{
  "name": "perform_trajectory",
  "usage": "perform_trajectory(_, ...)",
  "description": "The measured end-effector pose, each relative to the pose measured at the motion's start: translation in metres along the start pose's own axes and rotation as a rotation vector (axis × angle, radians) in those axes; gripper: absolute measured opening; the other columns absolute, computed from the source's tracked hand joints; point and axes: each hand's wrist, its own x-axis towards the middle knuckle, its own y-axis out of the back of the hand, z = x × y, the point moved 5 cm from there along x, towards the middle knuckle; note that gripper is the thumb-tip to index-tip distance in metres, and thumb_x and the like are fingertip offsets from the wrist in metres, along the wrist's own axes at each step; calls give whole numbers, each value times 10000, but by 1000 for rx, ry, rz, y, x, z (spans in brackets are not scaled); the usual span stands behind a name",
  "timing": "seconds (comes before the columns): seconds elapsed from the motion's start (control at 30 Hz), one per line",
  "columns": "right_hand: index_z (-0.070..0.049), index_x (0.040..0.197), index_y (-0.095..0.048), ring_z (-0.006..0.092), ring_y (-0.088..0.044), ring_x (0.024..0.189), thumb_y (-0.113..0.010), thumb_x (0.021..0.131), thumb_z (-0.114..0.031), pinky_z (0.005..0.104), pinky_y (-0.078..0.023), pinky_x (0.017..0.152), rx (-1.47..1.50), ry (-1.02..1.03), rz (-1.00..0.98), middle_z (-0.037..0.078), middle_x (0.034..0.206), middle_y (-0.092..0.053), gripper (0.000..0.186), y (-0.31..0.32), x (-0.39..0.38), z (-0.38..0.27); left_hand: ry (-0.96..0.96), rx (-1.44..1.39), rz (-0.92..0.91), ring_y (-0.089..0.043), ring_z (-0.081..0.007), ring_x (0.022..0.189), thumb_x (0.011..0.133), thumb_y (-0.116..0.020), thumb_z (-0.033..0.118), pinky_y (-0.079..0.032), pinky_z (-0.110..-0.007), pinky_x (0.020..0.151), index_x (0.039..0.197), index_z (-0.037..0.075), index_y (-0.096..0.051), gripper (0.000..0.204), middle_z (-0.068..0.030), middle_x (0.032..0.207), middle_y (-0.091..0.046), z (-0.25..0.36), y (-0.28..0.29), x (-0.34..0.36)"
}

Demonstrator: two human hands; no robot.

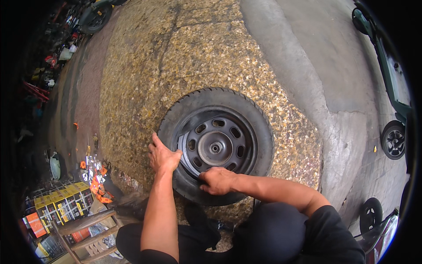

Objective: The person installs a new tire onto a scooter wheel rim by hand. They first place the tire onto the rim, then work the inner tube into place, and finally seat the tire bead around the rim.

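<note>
A black scooter wheel with a treaded tire (259,119) lies flat on the ground in front of me. Its dark metal rim (215,148) has a round hub in the middle and several oval slots around it. On the tire's left side rests my left hand (163,155), fingers over the outer edge and thumb toward the rim, gripping the sidewall. My right hand (218,181) is closed in a fist at the near inner edge of the tire; whatever lies inside its fingers is hidden. Between the hands, a light grey curved strip shows along the rim's edge.
Stacked yellow-and-black boxes (63,200) and a wooden ladder-like frame (88,229) stand at my lower left. Clutter lines the far left. On the right are parked vehicles, a spoked wheel (392,140) and another tire (371,213). Pebbled ground (211,48) surrounds the wheel.
</note>
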Motion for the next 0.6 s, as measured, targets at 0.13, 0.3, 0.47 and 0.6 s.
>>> perform_trajectory(0.13, 30, 1188, -640, 416, -623, 1137, -657, 913, -337, 475, -480, 964, 142, 1, -77, 237, 1094, -695, 459, -1, 4, 1, 6, -11, 2, -487, -464, 1312, 700, -857, 299, -462, -508, 1070, 1581, 156, -187, 1116, -239, 1468, -442, 1, 2, -3)
perform_trajectory(0.3, 31, 1218, -638, 383, -636, 1137, -671, 893, -420, 448, -481, 950, 228, 1, -230, 245, 1160, -682, 557, -4, 15, 2, 13, 15, -11, -489, -453, 1310, 702, -863, 296, -469, -504, 1067, 1585, 166, -175, 1127, -224, 1462, -442, 1, 2, -3)
perform_trajectory(0.47, 33, 1201, -673, 376, -652, 1110, -691, 854, -415, 446, -490, 931, 176, -12, -339, 233, 1135, -701, 567, -15, 36, -3, -50, 46, -30, -491, -440, 1309, 704, -859, 304, -486, -520, 1041, 1586, 183, -181, 1119, -205, 1464, -437, 6, 1, -5)
perform_trajectory(0.6, 33, 1253, -643, 379, -659, 1097, -645, 830, -255, 448, -502, 930, 246, 41, -120, 238, 1117, -705, 512, -12, 42, -2, -81, 30, -66, -455, -445, 1341, 703, -856, 264, -450, -519, 1075, 1599, 191, -174, 1129, -196, 1488, -420, 9, -2, -6)
